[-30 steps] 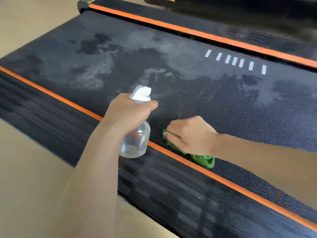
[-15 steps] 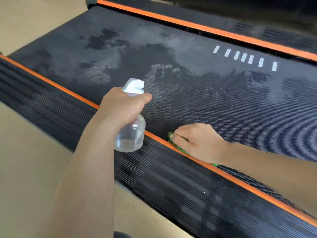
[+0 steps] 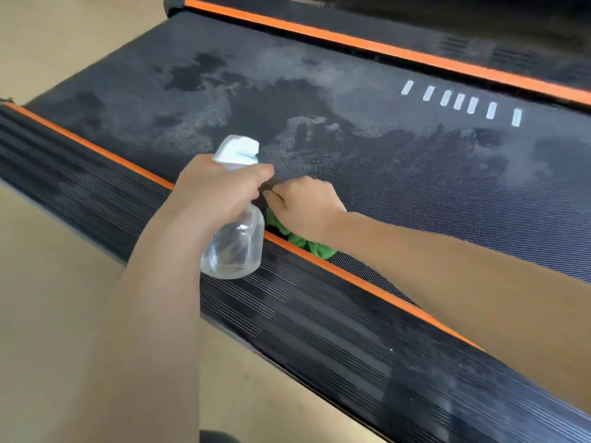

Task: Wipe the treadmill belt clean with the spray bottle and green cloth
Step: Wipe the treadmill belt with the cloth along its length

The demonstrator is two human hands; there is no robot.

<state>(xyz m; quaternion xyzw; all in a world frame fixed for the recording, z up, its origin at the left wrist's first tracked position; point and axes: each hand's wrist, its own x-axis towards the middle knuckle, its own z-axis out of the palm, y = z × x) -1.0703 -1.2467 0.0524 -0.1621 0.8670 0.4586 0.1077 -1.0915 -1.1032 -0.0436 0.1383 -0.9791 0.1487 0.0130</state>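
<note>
Beige flooring (image 3: 48,282) surrounds a black treadmill seen from above, its deck running diagonally from upper left to lower right. Black woven treadmill belt (image 3: 415,193) fills the centre, mottled with darker damp patches and paler dry areas, and carries a row of seven short white dashes (image 3: 460,102) near its far edge. Two orange trim strips border the belt: the near orange strip (image 3: 367,279) separates it from a black ribbed side rail (image 3: 319,330), and the far orange strip (image 3: 383,49) runs along the opposite rail.

Left hand (image 3: 217,193) grips the neck of a clear plastic spray bottle (image 3: 235,247) with a white trigger head (image 3: 238,150); the fingers are curled around the neck below the head, and the index finger lies extended along the front. The bottle hangs tilted above the near rail, its rounded base over the ribbed surface and not resting on it.

Right hand (image 3: 303,207), fingers curled downward, presses a crumpled green cloth (image 3: 307,244) against the belt at its near edge. The cloth lies mostly under the hand, overlapping the near orange strip, just beside the bottle. Both forearms enter from the lower edge.
</note>
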